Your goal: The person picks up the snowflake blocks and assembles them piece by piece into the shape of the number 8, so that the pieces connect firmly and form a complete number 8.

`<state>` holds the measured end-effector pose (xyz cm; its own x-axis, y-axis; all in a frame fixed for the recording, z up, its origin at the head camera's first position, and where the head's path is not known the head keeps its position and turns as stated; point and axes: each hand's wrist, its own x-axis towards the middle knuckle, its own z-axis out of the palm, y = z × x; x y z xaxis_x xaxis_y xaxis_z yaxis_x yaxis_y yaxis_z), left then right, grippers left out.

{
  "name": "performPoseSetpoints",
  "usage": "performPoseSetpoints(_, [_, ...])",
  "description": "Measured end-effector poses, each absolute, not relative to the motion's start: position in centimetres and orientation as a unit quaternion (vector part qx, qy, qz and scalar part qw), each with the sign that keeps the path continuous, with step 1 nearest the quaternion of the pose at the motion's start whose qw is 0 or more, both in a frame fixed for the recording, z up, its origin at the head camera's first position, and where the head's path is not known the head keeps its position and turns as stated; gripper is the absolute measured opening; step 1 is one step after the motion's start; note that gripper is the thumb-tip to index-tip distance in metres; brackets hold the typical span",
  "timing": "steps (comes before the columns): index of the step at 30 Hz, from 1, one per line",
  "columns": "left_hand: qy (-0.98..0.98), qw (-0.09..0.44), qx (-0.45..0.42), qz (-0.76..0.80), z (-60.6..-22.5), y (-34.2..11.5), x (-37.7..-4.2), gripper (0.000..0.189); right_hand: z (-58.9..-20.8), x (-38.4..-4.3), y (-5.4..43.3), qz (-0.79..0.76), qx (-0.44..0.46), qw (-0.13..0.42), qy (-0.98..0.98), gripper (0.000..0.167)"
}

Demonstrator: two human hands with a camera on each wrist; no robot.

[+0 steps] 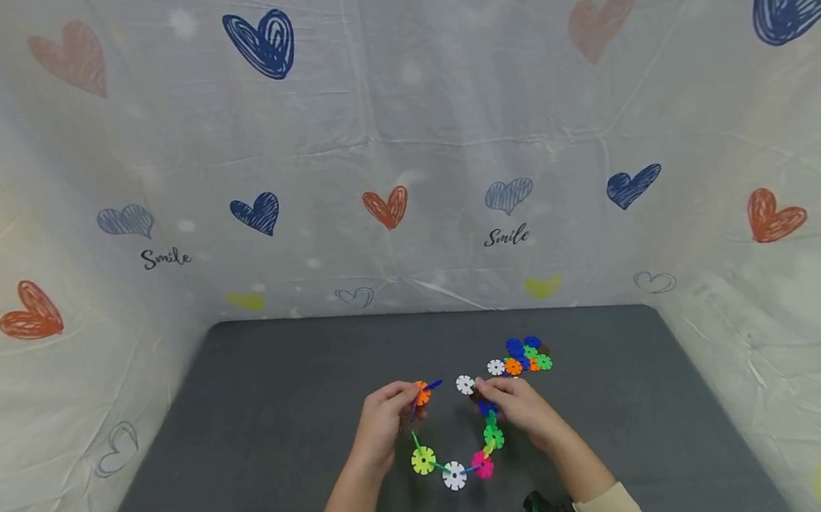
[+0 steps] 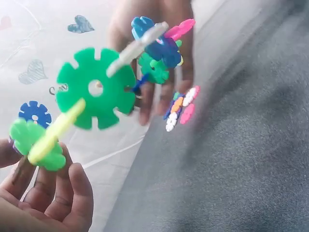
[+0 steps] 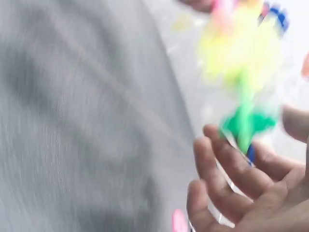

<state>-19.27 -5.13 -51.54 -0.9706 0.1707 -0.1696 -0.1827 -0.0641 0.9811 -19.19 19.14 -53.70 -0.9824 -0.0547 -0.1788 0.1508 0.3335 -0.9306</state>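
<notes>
A curved chain of slotted, flower-shaped plastic discs [image 1: 454,476] hangs in a U between the two hands, in green, yellow, white, pink and blue. My left hand [image 1: 381,424] pinches its left end, beside an orange disc [image 1: 423,393] with a blue disc seen edge-on. The right hand [image 1: 523,409] grips the other end, where a white disc [image 1: 465,384] sticks out past the fingertips. In the left wrist view a large green disc [image 2: 113,89] of the chain shows close up. The right wrist view is blurred, with a yellow disc [image 3: 241,46] above the fingers.
Beyond the right hand, a small pile of loose discs [image 1: 515,348] lies on the dark grey table [image 1: 281,378]. A pale cloth [image 1: 423,88] printed with hearts hangs around the back and sides of the table.
</notes>
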Motion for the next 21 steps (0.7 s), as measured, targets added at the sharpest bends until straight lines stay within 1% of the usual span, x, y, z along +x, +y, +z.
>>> performPoseSetpoints(1, [0.675,0.12,-0.006,0.728,-51.6,-5.1,-19.3,0.024,-53.2,-18.9,18.8,-0.588,0.027,0.097,0.803,0.041])
performPoseSetpoints(3, [0.679,0.118,-0.009,0.725,-51.7,-5.0,-19.3,0.024,-52.6,-18.5,18.2,-0.6,0.018,0.093,0.795,0.036])
performPoseSetpoints(6, [0.69,0.117,-0.007,0.714,-51.8,-4.7,-19.3,0.028,-52.0,-18.0,17.3,-0.603,0.015,0.059,0.795,0.03])
performPoseSetpoints(10, [0.7,0.112,-0.004,0.706,-52.0,-4.4,-19.3,0.031,-52.0,-17.7,16.5,-0.596,-0.001,0.023,0.802,0.027])
performPoseSetpoints(15, [0.707,0.098,-0.007,0.7,-52.0,-4.1,-19.2,0.029,-52.0,-17.3,15.9,-0.587,-0.02,-0.026,0.809,0.022])
performPoseSetpoints(21, [0.715,0.083,-0.019,0.694,-51.7,-3.4,-18.9,0.028,-52.1,-16.9,15.5,-0.555,-0.055,-0.08,0.826,0.02])
